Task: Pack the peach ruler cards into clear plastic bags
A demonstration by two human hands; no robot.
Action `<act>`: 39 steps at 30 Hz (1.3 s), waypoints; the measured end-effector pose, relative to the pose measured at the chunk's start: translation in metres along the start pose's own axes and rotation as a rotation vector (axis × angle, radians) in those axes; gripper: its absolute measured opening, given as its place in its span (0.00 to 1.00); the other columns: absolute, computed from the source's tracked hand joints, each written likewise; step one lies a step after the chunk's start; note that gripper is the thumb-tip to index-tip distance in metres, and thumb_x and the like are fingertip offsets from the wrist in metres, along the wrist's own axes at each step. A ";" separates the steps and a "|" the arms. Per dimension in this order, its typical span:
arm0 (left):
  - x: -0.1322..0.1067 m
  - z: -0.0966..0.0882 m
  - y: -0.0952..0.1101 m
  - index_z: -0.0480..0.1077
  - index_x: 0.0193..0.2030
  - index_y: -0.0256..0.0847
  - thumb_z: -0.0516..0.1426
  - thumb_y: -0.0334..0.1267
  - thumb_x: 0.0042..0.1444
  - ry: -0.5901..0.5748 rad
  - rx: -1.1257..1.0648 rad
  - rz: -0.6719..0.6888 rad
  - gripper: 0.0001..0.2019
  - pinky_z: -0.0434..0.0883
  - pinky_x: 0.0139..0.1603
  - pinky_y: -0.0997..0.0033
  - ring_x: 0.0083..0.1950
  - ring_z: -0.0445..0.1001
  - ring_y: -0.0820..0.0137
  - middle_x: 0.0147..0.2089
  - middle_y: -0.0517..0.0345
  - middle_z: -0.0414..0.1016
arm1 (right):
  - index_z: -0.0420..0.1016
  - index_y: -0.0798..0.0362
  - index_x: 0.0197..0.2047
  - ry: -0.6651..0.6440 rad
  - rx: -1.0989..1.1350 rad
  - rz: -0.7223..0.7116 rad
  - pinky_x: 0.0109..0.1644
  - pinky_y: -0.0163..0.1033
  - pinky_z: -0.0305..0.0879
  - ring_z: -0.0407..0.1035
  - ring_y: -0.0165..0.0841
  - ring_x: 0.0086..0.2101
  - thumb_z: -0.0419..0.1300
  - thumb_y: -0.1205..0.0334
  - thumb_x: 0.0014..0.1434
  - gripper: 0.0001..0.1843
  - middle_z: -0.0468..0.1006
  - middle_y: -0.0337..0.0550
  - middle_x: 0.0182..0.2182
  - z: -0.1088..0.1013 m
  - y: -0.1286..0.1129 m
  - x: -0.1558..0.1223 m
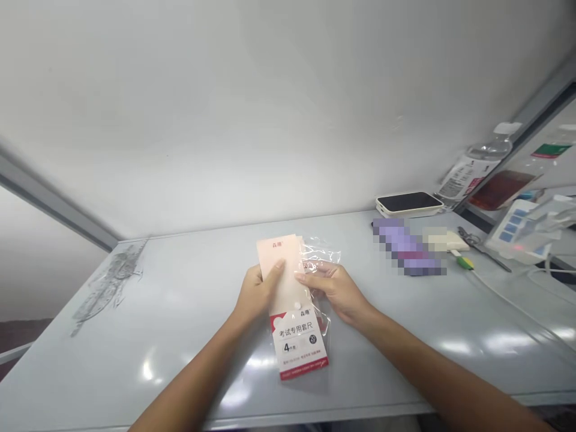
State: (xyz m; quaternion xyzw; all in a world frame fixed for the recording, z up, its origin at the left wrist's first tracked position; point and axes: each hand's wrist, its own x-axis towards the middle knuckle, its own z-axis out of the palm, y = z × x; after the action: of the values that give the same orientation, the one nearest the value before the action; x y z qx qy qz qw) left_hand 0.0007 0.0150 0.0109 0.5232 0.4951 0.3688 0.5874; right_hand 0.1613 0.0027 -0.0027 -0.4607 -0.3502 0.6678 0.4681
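Above the grey table [180, 336], both hands hold a ruler-set pack [294, 327]: a pink and red printed card in a clear plastic sleeve [321, 252]. My left hand [258, 294] grips the card's left edge, thumb lying on its pink upper part. My right hand [335, 288] pinches the clear sleeve at the card's right edge. The pack's red lower end hangs just over the tabletop.
A pile of clear plastic rulers [108, 279] lies at the table's far left. At the back right sit a phone [409, 204], a water bottle [479, 162], scissors [483, 247], a white cable [504, 294] and a white device [522, 231]. A white wall stands behind.
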 end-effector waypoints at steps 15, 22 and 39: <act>0.004 -0.012 0.002 0.71 0.44 0.33 0.53 0.54 0.52 -0.026 0.120 0.015 0.24 0.71 0.34 0.66 0.35 0.76 0.61 0.37 0.48 0.77 | 0.70 0.52 0.52 0.046 0.016 -0.077 0.33 0.40 0.67 0.72 0.34 0.28 0.68 0.57 0.43 0.32 0.79 0.41 0.28 -0.002 0.002 0.002; 0.004 -0.017 0.003 0.72 0.41 0.34 0.51 0.53 0.53 -0.072 0.326 0.051 0.23 0.71 0.33 0.66 0.36 0.75 0.60 0.37 0.48 0.77 | 0.71 0.52 0.52 0.035 0.010 -0.079 0.39 0.43 0.69 0.73 0.35 0.30 0.66 0.56 0.45 0.29 0.80 0.43 0.30 -0.001 0.004 0.001; 0.001 -0.025 0.011 0.72 0.40 0.34 0.53 0.50 0.53 -0.279 0.220 -0.024 0.20 0.71 0.33 0.66 0.36 0.75 0.62 0.37 0.47 0.77 | 0.79 0.56 0.31 0.025 0.123 0.022 0.39 0.40 0.71 0.74 0.36 0.32 0.68 0.60 0.44 0.10 0.79 0.48 0.33 -0.015 -0.007 0.008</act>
State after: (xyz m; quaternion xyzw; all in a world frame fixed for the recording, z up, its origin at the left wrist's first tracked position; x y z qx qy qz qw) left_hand -0.0226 0.0247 0.0224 0.6245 0.4521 0.2293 0.5941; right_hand 0.1770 0.0131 -0.0035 -0.4431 -0.2976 0.6874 0.4925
